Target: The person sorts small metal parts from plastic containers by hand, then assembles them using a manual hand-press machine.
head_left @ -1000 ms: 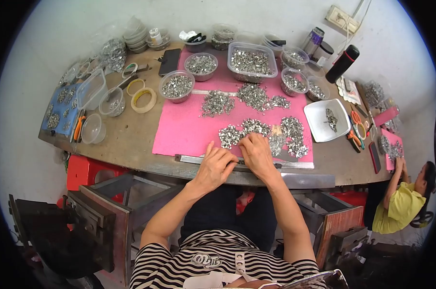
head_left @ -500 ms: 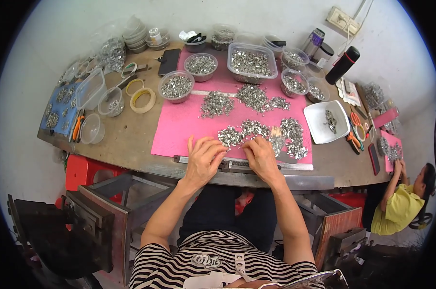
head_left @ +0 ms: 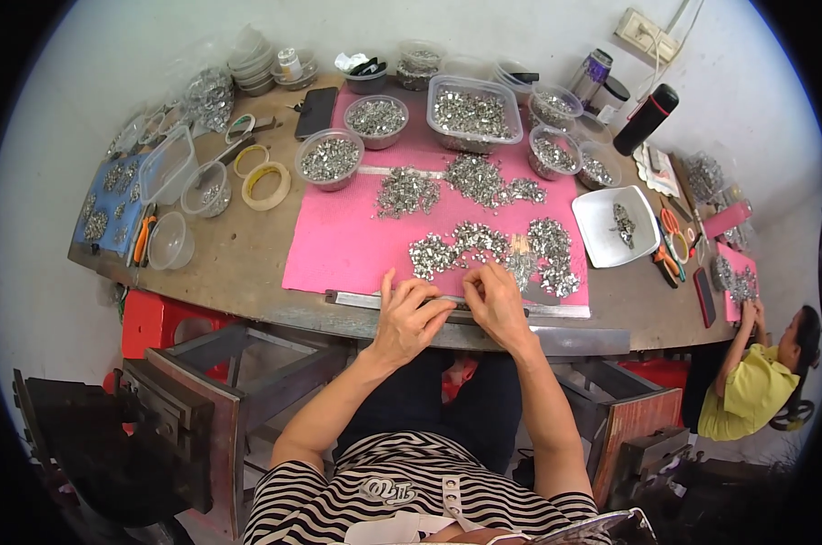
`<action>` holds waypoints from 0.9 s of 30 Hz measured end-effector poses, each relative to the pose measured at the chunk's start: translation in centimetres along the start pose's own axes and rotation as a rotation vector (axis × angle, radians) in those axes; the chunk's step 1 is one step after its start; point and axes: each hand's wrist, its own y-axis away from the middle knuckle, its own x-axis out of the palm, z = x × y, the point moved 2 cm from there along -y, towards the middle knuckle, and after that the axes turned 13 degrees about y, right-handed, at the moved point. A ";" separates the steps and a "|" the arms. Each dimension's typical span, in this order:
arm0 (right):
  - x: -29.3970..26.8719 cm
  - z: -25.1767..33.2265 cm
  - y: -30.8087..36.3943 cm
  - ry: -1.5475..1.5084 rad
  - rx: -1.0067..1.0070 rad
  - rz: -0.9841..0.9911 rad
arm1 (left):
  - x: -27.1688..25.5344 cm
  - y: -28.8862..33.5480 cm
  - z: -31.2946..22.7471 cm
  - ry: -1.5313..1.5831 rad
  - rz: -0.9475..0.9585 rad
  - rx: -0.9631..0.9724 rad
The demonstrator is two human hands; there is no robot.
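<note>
My left hand [head_left: 405, 320] is over the front edge of a pink mat [head_left: 338, 241], thumb and forefinger drawn together at a dark strip that lies along a metal rail [head_left: 556, 311]. Close beside it, my right hand [head_left: 495, 304] has its fingers curled in a pinch over the same strip. Whatever small thing either hand holds is too small to make out. Just beyond the fingertips lie heaps of small silvery metal pieces [head_left: 433, 256], with another heap [head_left: 552, 254] to the right. Farther back are two more heaps, one on the left [head_left: 408, 193] and one in the middle [head_left: 474, 180].
Clear tubs of metal pieces [head_left: 470, 113] line the back. A white tray [head_left: 592, 232] stands right, near pliers [head_left: 670, 263] and a black bottle [head_left: 645, 120]. Tape rolls [head_left: 266, 187] and a blue mat [head_left: 111, 204] are left. A person in yellow [head_left: 747, 395] works far right.
My left hand has shifted right and slightly nearer to me, its fingertips now closer to my right hand. My right hand has moved only a little. The heaps look unchanged.
</note>
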 end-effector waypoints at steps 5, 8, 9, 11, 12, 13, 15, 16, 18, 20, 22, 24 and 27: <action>-0.7 0.9 2.4 -0.125 -0.030 -0.044 | 0.3 -0.1 -0.2 0.009 -0.002 0.014; -0.3 1.4 2.9 -0.104 -0.099 -0.111 | 0.3 -0.2 -0.2 0.025 -0.012 -0.002; -0.2 1.6 3.0 -0.098 -0.109 -0.128 | 0.3 -0.1 -0.1 0.042 -0.025 -0.014; 0.0 1.9 3.2 -0.067 -0.104 -0.130 | 0.2 -0.2 -0.1 0.055 -0.022 -0.023; 0.1 1.9 3.2 -0.034 -0.101 -0.132 | 0.2 -0.3 -0.1 0.069 -0.021 -0.033; 0.2 1.9 3.2 -0.035 -0.101 -0.133 | 0.1 -0.4 -0.1 0.067 -0.021 -0.032; 0.4 2.0 3.2 0.009 -0.146 -0.169 | -0.1 -0.5 -0.1 0.112 0.040 -0.094; 0.3 2.0 3.2 0.010 -0.146 -0.170 | -0.3 -0.5 0.0 0.113 0.040 -0.093; 0.2 2.0 3.1 0.006 -0.158 -0.153 | -0.7 -0.5 0.5 0.226 0.070 -0.138; -0.3 1.9 2.9 -0.012 -0.179 -0.147 | -0.8 -0.4 0.7 0.257 0.047 -0.158; -0.5 1.6 2.7 -0.027 -0.203 -0.141 | -0.9 -0.4 0.7 0.289 0.022 -0.175; -0.4 1.2 2.4 -0.074 -0.151 -0.172 | -0.7 -0.4 0.3 0.194 0.000 -0.093; 0.3 0.3 0.9 0.029 -0.097 -0.183 | 0.0 -0.5 -0.2 0.103 -0.064 -0.068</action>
